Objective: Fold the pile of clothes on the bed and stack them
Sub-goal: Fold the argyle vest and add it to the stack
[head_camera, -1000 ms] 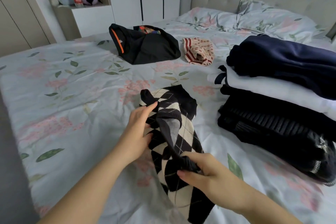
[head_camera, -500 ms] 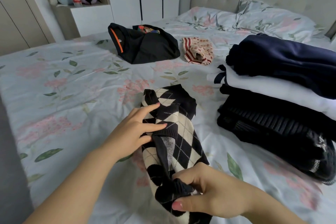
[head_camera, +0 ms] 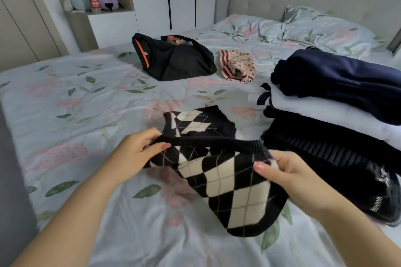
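Between the two hands, just above the floral bedsheet (head_camera: pixel 76 102), hangs the argyle knit sweater (head_camera: pixel 225 182), black and cream diamonds. Its ribbed black edge runs roughly left-to-right across the view, stretched between the grips; that edge is the long axis at this moment. Below it the body sags toward the person and touches the sheet, while another part lies flat on the bed beyond the edge.

Left hand (head_camera: pixel 138 154): closed in a pinch on the left end of the ribbed edge, thumb on top, fingers curled under the fabric. Right hand (head_camera: pixel 288 178): closed in a pinch on the right end, thumb visible on the knit. Both hold the sweater; neither is free. Hands sit about level, well apart, sweater directly between them.

Judgement: step in hand is squaring the sweater for a fold. The edge lies crosswise to the person, so the fold most likely goes away from or toward the body, not sideways.

Folded stack (head_camera: pixel 338 119) (navy on top, white beneath, black below) sits on the right, just beside the right hand; the right hand is clearly nearer for placement. Farther up the bed: a black garment with orange stripe (head_camera: pixel 173 60) and a small red-striped patterned garment (head_camera: pixel 237 66), both unfolded, well apart from the hands.
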The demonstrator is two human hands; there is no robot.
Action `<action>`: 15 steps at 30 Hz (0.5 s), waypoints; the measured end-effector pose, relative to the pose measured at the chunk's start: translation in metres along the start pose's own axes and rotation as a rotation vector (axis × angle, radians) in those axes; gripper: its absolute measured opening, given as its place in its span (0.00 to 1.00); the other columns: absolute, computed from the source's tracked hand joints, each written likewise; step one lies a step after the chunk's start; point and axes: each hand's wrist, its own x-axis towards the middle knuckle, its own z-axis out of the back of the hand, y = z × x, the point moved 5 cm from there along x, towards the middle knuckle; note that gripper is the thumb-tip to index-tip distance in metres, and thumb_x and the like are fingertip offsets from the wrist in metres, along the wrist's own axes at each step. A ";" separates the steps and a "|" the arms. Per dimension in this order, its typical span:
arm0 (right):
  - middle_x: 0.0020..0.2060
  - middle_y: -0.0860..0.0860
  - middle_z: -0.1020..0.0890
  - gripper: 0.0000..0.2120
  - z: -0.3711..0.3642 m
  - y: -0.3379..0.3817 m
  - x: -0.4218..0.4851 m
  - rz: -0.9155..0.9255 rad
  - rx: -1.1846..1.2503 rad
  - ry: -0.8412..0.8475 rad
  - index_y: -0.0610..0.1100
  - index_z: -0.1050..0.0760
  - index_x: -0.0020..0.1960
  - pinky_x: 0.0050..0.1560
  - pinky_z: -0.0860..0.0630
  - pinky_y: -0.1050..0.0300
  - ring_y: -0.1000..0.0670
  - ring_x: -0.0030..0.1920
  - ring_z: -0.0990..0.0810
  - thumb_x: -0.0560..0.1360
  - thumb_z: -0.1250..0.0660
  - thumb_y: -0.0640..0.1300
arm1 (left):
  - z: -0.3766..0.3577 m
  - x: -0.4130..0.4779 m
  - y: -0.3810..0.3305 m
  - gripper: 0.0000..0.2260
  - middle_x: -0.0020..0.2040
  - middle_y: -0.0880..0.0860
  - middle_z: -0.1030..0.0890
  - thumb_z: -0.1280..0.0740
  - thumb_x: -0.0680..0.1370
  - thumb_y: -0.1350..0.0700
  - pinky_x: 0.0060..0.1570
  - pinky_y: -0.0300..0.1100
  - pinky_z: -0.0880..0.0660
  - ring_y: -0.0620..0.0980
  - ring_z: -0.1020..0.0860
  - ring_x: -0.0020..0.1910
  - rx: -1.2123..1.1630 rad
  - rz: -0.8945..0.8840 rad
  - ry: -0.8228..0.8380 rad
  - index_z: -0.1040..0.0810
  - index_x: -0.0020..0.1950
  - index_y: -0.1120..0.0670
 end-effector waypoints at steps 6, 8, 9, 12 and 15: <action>0.31 0.45 0.24 0.19 0.024 -0.010 0.010 -0.020 -0.323 -0.246 0.43 0.22 0.39 0.37 0.26 0.52 0.42 0.31 0.27 0.72 0.32 0.59 | 0.016 -0.012 0.004 0.12 0.35 0.60 0.21 0.33 0.73 0.42 0.35 0.46 0.28 0.61 0.24 0.35 0.095 0.011 -0.201 0.21 0.43 0.49; 0.28 0.49 0.34 0.24 0.027 -0.002 0.023 -0.039 -0.420 -0.222 0.37 0.29 0.36 0.34 0.35 0.56 0.48 0.30 0.36 0.72 0.32 0.59 | 0.024 -0.015 0.005 0.09 0.32 0.58 0.22 0.32 0.74 0.44 0.32 0.43 0.31 0.56 0.27 0.31 0.176 0.036 -0.201 0.21 0.41 0.48; 0.26 0.52 0.37 0.24 0.031 0.012 0.035 -0.020 -0.484 -0.214 0.39 0.33 0.33 0.33 0.38 0.60 0.50 0.29 0.38 0.73 0.31 0.57 | 0.032 -0.011 0.005 0.08 0.30 0.54 0.23 0.30 0.75 0.46 0.32 0.41 0.33 0.51 0.28 0.29 0.225 0.044 -0.188 0.22 0.40 0.47; 0.23 0.55 0.39 0.23 0.049 0.077 0.091 0.087 -0.797 -0.206 0.43 0.37 0.30 0.27 0.41 0.64 0.55 0.24 0.40 0.76 0.29 0.49 | 0.075 0.029 -0.011 0.07 0.30 0.45 0.22 0.30 0.77 0.52 0.33 0.36 0.32 0.42 0.26 0.30 0.430 -0.019 -0.196 0.20 0.41 0.51; 0.25 0.50 0.33 0.20 0.067 0.163 0.149 0.125 -1.027 -0.264 0.40 0.31 0.32 0.25 0.40 0.63 0.52 0.27 0.33 0.77 0.31 0.48 | 0.124 0.089 -0.053 0.09 0.37 0.53 0.19 0.32 0.79 0.52 0.41 0.48 0.27 0.55 0.21 0.40 0.616 -0.074 -0.214 0.20 0.46 0.57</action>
